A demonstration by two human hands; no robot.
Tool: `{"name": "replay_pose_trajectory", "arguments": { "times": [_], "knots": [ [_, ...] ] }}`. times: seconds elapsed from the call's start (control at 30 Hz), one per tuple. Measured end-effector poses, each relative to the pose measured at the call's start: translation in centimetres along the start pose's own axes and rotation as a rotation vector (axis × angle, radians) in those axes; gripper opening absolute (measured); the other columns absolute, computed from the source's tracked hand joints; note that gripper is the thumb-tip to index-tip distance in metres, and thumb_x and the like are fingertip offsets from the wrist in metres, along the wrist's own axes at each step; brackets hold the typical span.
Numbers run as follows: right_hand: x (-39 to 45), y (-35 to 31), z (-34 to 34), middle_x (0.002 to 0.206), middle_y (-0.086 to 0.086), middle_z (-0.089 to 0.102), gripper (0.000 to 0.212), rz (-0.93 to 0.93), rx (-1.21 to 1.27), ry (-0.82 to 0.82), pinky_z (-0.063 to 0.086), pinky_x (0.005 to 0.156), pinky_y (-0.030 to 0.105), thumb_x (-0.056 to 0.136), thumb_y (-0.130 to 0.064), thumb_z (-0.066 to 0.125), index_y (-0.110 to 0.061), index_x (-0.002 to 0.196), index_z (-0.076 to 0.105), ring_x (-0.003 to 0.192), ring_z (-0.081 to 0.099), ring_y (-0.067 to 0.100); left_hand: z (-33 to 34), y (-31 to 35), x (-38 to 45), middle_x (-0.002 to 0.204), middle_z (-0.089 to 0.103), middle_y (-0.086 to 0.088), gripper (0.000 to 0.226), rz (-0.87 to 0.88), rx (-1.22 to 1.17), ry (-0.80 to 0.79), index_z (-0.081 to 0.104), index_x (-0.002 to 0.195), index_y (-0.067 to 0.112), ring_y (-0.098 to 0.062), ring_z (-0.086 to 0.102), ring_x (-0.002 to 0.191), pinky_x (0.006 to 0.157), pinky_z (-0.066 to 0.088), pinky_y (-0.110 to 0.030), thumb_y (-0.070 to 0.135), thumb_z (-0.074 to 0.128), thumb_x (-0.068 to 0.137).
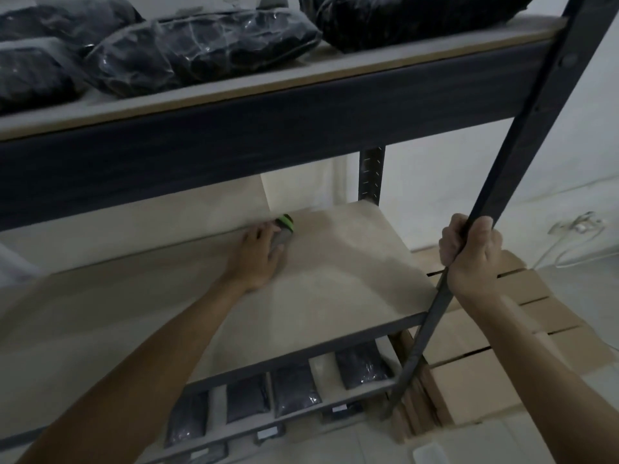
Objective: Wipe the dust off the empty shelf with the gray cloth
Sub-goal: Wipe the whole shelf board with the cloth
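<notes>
Deep on the pale shelf (335,262), near its back edge, the gray cloth (283,237) is pressed flat under the left hand (258,256), whose fingers lie straight over it; a green-striped end shows beyond the fingertips. Meanwhile the dark upright post (522,155) is gripped by the right hand (472,249), fingers curled round it. Black bags (201,51) are stacked on the shelf above.
</notes>
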State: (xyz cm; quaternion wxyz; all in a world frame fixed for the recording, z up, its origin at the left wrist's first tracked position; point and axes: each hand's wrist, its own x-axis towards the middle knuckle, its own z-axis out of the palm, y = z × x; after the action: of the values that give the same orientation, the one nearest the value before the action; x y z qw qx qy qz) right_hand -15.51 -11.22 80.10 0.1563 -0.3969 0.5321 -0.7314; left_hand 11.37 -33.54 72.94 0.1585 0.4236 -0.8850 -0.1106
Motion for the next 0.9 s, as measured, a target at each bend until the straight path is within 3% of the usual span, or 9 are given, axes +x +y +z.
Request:
{"name": "replay_pose_trajectory", "arguments": {
  "times": [0.13, 0.2, 0.3, 0.4, 0.5, 0.6, 0.73, 0.83, 0.9],
  "knots": [
    [0.0, 0.0, -0.1, 0.050, -0.018, 0.025, 0.073, 0.013, -0.002, -0.034, 0.012, 0.048, 0.026, 0.082, -0.088, 0.035, -0.019, 0.060, 0.029, 0.044, 0.018, 0.007, -1.7, 3.0, -2.6, 0.138, 0.049, 0.001, 0.035, 0.272, -0.151, -0.260, 0.041, 0.136, 0.032, -0.018, 0.054, 0.116, 0.096, 0.049, -0.040, 0.045, 0.047, 0.103],
    [0.0, -0.2, 0.0, 0.050, -0.020, 0.025, 0.071, 0.027, -0.007, -0.050, 0.013, 0.048, 0.023, 0.080, -0.089, 0.034, -0.022, 0.058, 0.030, 0.044, 0.018, 0.005, -3.2, 2.7, -0.4, 0.131, 0.051, 0.004, 0.032, 0.308, -0.180, -0.219, 0.045, 0.132, 0.034, -0.016, 0.057, 0.110, 0.092, 0.051, -0.040, 0.042, 0.049, 0.101],
    [0.1, -0.3, 0.0, 0.051, -0.019, 0.024, 0.075, 0.056, 0.019, -0.043, 0.014, 0.047, 0.021, 0.076, -0.092, 0.038, -0.019, 0.061, 0.027, 0.045, 0.017, 0.004, -3.1, 1.2, 5.5, 0.129, 0.050, -0.008, 0.045, 0.239, -0.125, -0.077, 0.041, 0.140, 0.026, -0.029, 0.057, 0.113, 0.093, 0.051, -0.048, 0.036, 0.052, 0.098],
    [0.2, -0.4, 0.2, 0.054, -0.015, 0.021, 0.076, 0.057, 0.042, -0.044, 0.009, 0.047, 0.025, 0.073, -0.093, 0.041, -0.020, 0.064, 0.026, 0.046, 0.015, 0.005, -0.6, 0.5, 9.5, 0.148, 0.040, -0.020, 0.062, 0.106, 0.033, -0.130, 0.023, 0.158, 0.023, -0.042, 0.046, 0.130, 0.107, 0.043, -0.053, 0.030, 0.051, 0.102],
    [0.2, -0.3, 0.2, 0.054, -0.012, 0.020, 0.079, 0.063, 0.051, -0.041, 0.006, 0.047, 0.029, 0.072, -0.093, 0.042, -0.017, 0.063, 0.024, 0.046, 0.015, 0.006, 1.8, 0.6, 9.3, 0.148, 0.037, -0.024, 0.064, 0.024, 0.122, -0.153, 0.018, 0.162, 0.021, -0.044, 0.043, 0.131, 0.107, 0.041, -0.051, 0.034, 0.045, 0.105],
    [0.1, -0.2, 0.1, 0.052, -0.011, 0.021, 0.081, 0.079, 0.042, -0.037, 0.007, 0.048, 0.030, 0.072, -0.094, 0.040, -0.016, 0.062, 0.025, 0.046, 0.015, 0.007, 2.3, 3.0, 6.4, 0.145, 0.038, -0.019, 0.061, 0.151, 0.087, -0.134, 0.019, 0.161, 0.023, -0.039, 0.045, 0.130, 0.102, 0.045, -0.049, 0.040, 0.040, 0.106],
    [0.1, -0.2, 0.1, 0.051, -0.007, 0.021, 0.085, 0.086, 0.047, -0.047, 0.008, 0.049, 0.032, 0.069, -0.096, 0.040, -0.012, 0.063, 0.027, 0.045, 0.015, 0.009, 1.3, 5.6, 3.6, 0.153, 0.035, -0.008, 0.057, 0.360, -0.027, -0.292, 0.021, 0.159, 0.033, -0.030, 0.047, 0.133, 0.107, 0.045, -0.048, 0.048, 0.036, 0.106],
    [0.1, -0.6, 0.3, 0.056, 0.008, 0.011, 0.091, 0.083, 0.042, -0.055, 0.007, 0.048, 0.032, 0.068, -0.097, 0.039, -0.008, 0.064, 0.019, 0.047, 0.010, 0.012, 0.1, 5.2, 8.2, 0.141, 0.044, -0.010, 0.061, 0.328, -0.059, -0.226, 0.032, 0.155, 0.028, -0.030, 0.057, 0.118, 0.100, 0.050, -0.050, 0.051, 0.038, 0.099],
    [0.1, -0.7, 0.4, 0.058, 0.012, 0.008, 0.091, 0.089, 0.037, -0.045, 0.006, 0.049, 0.033, 0.066, -0.098, 0.039, -0.010, 0.064, 0.018, 0.049, 0.008, 0.014, 0.2, 4.8, 11.8, 0.140, 0.045, -0.014, 0.061, 0.247, -0.055, -0.153, 0.031, 0.156, 0.025, -0.034, 0.056, 0.118, 0.099, 0.050, -0.049, 0.046, 0.042, 0.100]
  ]
}}
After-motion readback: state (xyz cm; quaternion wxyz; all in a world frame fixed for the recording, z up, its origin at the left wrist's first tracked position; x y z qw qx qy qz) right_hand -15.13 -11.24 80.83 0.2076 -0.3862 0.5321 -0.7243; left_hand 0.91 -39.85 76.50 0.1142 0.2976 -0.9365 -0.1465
